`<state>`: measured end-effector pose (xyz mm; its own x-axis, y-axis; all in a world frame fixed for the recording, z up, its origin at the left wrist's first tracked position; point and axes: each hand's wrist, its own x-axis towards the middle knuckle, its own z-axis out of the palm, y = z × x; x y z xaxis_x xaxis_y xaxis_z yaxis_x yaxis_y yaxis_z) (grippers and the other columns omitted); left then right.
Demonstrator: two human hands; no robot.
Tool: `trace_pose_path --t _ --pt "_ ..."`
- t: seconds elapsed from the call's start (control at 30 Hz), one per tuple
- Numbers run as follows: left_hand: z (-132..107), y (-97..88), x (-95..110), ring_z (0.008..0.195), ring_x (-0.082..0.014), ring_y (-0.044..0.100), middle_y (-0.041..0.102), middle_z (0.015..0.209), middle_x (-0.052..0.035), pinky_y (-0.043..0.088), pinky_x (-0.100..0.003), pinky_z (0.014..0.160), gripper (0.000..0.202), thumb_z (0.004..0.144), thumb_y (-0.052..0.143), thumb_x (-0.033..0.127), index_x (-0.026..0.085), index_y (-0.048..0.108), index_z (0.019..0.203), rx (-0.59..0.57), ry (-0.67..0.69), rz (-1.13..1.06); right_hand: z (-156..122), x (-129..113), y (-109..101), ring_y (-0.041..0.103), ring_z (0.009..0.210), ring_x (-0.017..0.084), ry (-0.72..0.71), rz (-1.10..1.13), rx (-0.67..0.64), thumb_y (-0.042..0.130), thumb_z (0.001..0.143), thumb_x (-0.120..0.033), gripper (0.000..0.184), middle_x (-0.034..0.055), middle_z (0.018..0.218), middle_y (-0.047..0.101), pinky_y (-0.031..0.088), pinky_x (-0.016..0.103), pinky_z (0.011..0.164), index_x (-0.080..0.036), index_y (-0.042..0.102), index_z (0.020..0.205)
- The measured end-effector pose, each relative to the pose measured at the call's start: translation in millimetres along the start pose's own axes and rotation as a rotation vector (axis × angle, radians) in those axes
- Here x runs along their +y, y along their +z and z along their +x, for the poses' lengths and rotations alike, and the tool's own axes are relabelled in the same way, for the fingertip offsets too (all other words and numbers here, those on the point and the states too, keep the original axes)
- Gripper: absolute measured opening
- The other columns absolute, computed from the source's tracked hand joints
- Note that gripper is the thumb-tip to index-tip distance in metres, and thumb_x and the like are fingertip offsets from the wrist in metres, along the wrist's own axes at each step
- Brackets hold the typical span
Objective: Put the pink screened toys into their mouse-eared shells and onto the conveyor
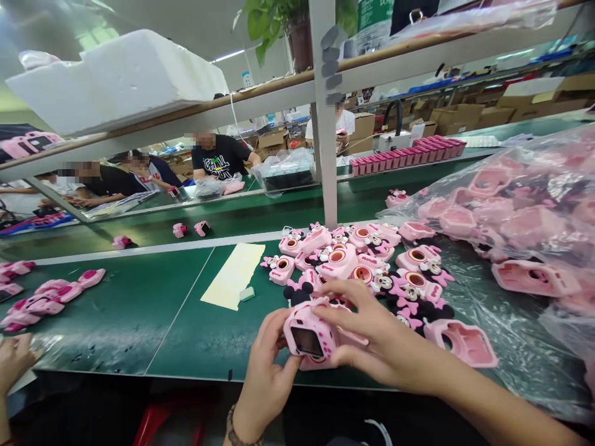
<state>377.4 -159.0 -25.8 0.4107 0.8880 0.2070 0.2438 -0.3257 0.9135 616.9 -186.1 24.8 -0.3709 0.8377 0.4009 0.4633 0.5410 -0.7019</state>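
Observation:
A pink toy camera [310,337] with black mouse ears and a dark screen is held between both my hands, just above the near edge of the green table [139,322]. My left hand [266,371] grips its left side with fingers curled. My right hand [372,334] wraps over its top and right side. Just beyond them lies a heap of pink camera cases [353,260] with mouse figures. An empty pink case [462,341] rests to the right of my right hand.
A clear plastic bag of pink cases [520,210] fills the right side. A pale yellow sheet [233,275] with a small eraser-like block [246,293] lies left of the heap. More pink parts [46,297] sit far left by another person's hand [13,359]. People sit beyond the conveyor; a shelf post [325,124] rises ahead.

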Motion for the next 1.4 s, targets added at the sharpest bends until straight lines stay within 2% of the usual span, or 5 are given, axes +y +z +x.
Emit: trace_pose_path --t 0.2,0.43,1.0,1.17,1.4 --pt "-8 13.1 32 0.141 -0.0289 0.041 0.034 0.154 -0.0077 0.041 -0.048 0.117 0.079 0.083 0.072 0.038 0.039 0.026 0.147 -0.129 -0.036 -0.003 -28 -16 0 0.054 0.125 0.026 0.427 0.603 0.072 0.071 0.088 -0.036 0.053 0.0059 0.142 0.048 0.054 0.042 0.098 -0.038 0.052 0.137" --pt "-1 40.6 47 0.136 -0.031 0.046 0.038 0.15 -0.0067 0.034 -0.057 0.117 0.075 0.079 0.075 0.042 0.039 0.032 0.141 0.023 -0.091 0.062 -39 -13 28 0.054 0.121 0.022 0.432 0.657 0.359 0.064 0.093 -0.032 0.017 0.005 0.123 0.053 0.05 0.036 0.101 -0.029 0.062 0.109" --pt "19 58.0 64 0.123 -0.0217 0.052 0.046 0.127 -0.002 0.049 -0.041 0.103 0.059 0.077 0.078 0.04 0.036 0.043 0.124 0.075 -0.021 0.338 -47 3 35 0.061 0.106 0.021 0.465 0.809 0.517 0.076 0.084 -0.041 0.025 0.0062 0.115 0.06 0.05 0.034 0.093 -0.022 0.061 0.092" --pt "17 49.9 72 0.123 -0.0246 0.054 0.043 0.129 -0.0024 0.054 -0.042 0.1 0.072 0.066 0.084 0.052 0.038 0.046 0.126 0.02 -0.066 0.385 -49 9 33 0.063 0.101 0.02 0.524 0.955 0.517 0.074 0.085 -0.043 0.025 0.0057 0.114 0.065 0.053 0.031 0.085 -0.024 0.069 0.101" --pt "23 26.6 64 0.117 -0.0198 0.062 0.047 0.134 -0.0054 0.057 -0.034 0.098 0.066 0.081 0.074 0.037 0.043 0.043 0.139 -0.165 0.208 0.447 -57 16 35 0.066 0.101 0.024 0.647 1.027 0.516 0.07 0.088 -0.05 0.036 0.0078 0.121 0.068 0.058 0.035 0.078 -0.026 0.071 0.114"
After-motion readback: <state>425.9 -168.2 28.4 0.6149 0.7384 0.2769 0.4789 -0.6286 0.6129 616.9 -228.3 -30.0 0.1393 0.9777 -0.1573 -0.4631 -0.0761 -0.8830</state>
